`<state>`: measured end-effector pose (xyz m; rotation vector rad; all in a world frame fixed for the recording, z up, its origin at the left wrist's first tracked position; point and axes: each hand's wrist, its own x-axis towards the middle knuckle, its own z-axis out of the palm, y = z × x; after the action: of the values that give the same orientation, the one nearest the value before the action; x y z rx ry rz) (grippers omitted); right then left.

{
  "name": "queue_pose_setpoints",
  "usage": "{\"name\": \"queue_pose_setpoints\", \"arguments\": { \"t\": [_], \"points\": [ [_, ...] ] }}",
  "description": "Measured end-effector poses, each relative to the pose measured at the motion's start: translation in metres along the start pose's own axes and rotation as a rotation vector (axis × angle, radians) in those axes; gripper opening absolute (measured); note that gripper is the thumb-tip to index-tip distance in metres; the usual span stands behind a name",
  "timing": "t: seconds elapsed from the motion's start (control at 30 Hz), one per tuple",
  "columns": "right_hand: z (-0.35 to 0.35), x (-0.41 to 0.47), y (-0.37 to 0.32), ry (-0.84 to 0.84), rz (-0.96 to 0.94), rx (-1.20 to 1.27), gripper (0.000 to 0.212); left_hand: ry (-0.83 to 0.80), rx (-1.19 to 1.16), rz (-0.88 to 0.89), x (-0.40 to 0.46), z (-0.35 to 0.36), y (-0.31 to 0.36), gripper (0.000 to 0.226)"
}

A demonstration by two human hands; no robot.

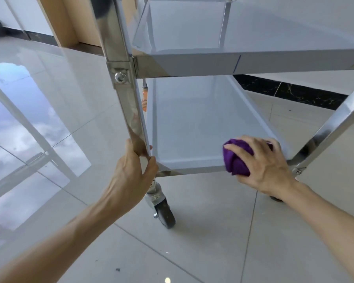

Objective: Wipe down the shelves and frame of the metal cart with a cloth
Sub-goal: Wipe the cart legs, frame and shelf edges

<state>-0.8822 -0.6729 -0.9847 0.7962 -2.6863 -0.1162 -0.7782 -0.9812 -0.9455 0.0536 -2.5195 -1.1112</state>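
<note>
A shiny metal cart fills the upper right of the head view, with a middle shelf (253,62) above and a bottom shelf (192,127) below. My left hand (133,170) grips the cart's near left post (131,111) just above the bottom shelf's corner. My right hand (262,164) presses a bunched purple cloth (236,160) against the bottom shelf's front rim, near its right end. The near right post (335,123) slants up beside that hand.
A black caster wheel (165,211) sits under the left post. Glossy pale floor tiles (192,252) surround the cart and reflect a window at the left. A wooden door frame (59,21) and a dark marble skirting (294,92) stand behind.
</note>
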Motion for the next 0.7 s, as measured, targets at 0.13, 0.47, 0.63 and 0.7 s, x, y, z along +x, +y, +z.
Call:
{"name": "queue_pose_setpoints", "arguments": {
  "t": [0.13,0.47,0.63,0.7],
  "points": [
    [-0.002,0.007,-0.027,0.029,0.122,0.028,0.080,0.020,-0.019,-0.034,0.002,0.007,0.002,0.014],
    [-0.005,0.064,-0.124,-0.035,-0.245,0.179,0.082,0.040,-0.016,-0.041,0.003,0.003,-0.001,0.011],
    [-0.003,0.022,-0.028,-0.039,-0.028,0.096,0.090,0.004,0.011,0.013,0.007,0.000,-0.002,0.015],
    [-0.006,0.006,0.008,-0.084,0.074,0.044,0.094,0.000,0.007,0.017,0.008,0.002,0.001,0.015]
  ]
}}
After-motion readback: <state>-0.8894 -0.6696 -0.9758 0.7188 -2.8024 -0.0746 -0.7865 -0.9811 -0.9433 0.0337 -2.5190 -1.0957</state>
